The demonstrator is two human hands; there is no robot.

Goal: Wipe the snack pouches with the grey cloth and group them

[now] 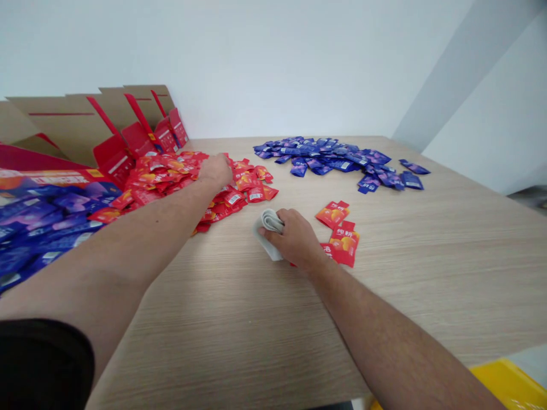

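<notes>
My right hand (299, 234) is closed on the cloth (265, 238), thumb on the near side, just above the table (213, 319) or touching it; I cannot tell which. My left hand (216, 171) reaches into the red heap (171, 169), fingers hidden, so I cannot tell whether it grips anything. To work well here, I would judge it best to pinch the folds firmly so they don't unroll, clear of the loose packets (344, 244) that lie partly behind my right wrist, and to keep the left hand light so the heap won't slide. The cloth's coiled end faces up; its pale face slants from there down towards me, its long axis seemingly steep, though my fingers hide the rest.
</notes>
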